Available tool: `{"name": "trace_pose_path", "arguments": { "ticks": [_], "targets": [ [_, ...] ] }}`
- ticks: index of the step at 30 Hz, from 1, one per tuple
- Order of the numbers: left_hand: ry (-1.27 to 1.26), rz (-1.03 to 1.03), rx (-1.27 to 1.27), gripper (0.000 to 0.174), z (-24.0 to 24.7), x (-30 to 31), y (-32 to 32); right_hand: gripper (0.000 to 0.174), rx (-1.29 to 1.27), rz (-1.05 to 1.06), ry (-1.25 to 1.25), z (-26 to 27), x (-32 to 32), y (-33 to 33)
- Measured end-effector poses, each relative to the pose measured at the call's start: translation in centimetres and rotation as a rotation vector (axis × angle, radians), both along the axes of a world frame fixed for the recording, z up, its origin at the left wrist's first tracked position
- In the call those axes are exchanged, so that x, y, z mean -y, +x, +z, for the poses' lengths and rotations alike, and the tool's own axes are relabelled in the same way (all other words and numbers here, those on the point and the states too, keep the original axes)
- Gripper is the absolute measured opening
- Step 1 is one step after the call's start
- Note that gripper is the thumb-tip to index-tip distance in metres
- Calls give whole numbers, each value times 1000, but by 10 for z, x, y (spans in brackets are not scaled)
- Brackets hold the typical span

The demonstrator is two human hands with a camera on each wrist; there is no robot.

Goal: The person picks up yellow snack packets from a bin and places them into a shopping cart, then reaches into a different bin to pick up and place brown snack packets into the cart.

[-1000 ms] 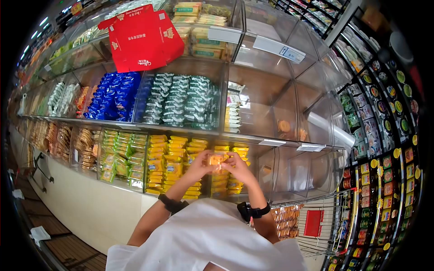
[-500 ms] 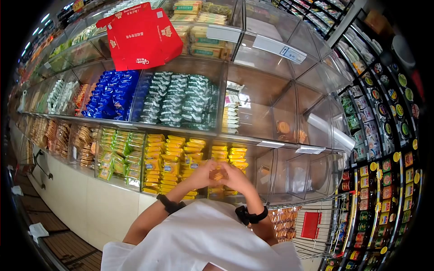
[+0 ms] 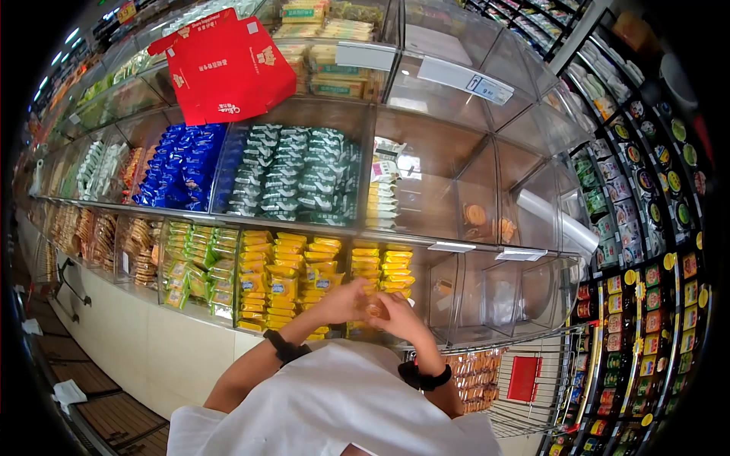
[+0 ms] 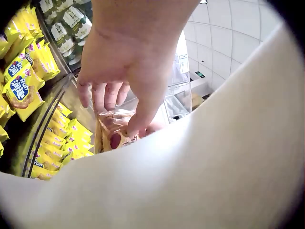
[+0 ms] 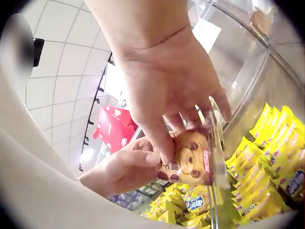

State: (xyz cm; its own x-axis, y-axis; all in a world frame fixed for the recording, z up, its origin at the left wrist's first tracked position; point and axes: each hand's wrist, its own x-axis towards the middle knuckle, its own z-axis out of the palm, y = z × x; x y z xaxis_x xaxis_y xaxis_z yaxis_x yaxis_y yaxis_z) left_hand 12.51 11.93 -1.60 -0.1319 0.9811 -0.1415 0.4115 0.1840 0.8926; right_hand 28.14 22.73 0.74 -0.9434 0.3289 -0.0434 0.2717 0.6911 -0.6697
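A small clear-wrapped packet with a brown bear-face print [image 5: 192, 160] is held between both hands in front of the chest. The left hand [image 3: 344, 302] pinches one edge; in the left wrist view that hand [image 4: 128, 71] has its thumb on the wrapper [image 4: 116, 125]. Thumb and fingers of the right hand [image 3: 401, 318] grip the other side, seen closer in the right wrist view, where the right hand [image 5: 171, 90] covers part of the packet. Just beyond the hands are yellow packets [image 3: 283, 287] in a clear bin.
Blue packets [image 3: 182, 163] and dark green packets [image 3: 293, 173] fill bins in the row above. A red flattened carton [image 3: 228, 70] lies across the upper bins. A cart [image 3: 525, 378] stands at the lower right, beside a tall shelf of jars and packs.
Both hands have moved slightly down and to the right with the packet between them. It is turned differently, and the fingers cover more of it.
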Motion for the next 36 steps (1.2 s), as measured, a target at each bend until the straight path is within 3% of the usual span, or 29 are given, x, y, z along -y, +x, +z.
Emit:
{"name": "trace_pose_path", "arguments": {
  "ticks": [3,6,9,10,11,12,15,20,22,24,26,28,32,36],
  "targets": [
    [95,-26,75,61,-9,0,2,46,80,-38,-103,2,-6,12],
    [264,94,-194,59,-44,1,-2,41,301,-378,178,-4,-22,29],
    [89,217,149,54,-69,8,-16,39,408,-515,463,-52,-59,53],
    [-50,263,322,43,-41,9,-19,38,413,-530,559,-71,-71,59],
    [-49,301,320,40,-44,9,-20,37,417,-544,654,-81,-77,62],
    [-49,340,317,37,-47,11,-23,29,486,-543,506,-81,-82,60],
    [-58,406,231,28,-56,15,-28,26,585,-456,500,-119,-100,53],
    [-108,472,214,27,-57,20,-30,34,745,-299,622,-218,-131,38],
    [-110,533,236,24,-63,23,-31,35,713,-226,638,-222,-141,31],
    [-111,638,329,23,-70,32,-31,33,555,-372,504,-213,-145,16],
    [-118,695,372,22,-80,43,-33,32,401,-655,151,-217,-153,-4],
    [-131,709,369,21,-96,56,-34,31,406,-685,10,-249,-154,3],
    [-239,786,360,22,-94,59,-31,34,494,-444,-5,-371,-161,37],
    [-345,716,325,18,-94,50,-31,36,706,-294,470,-332,-149,39]
  ]
}}
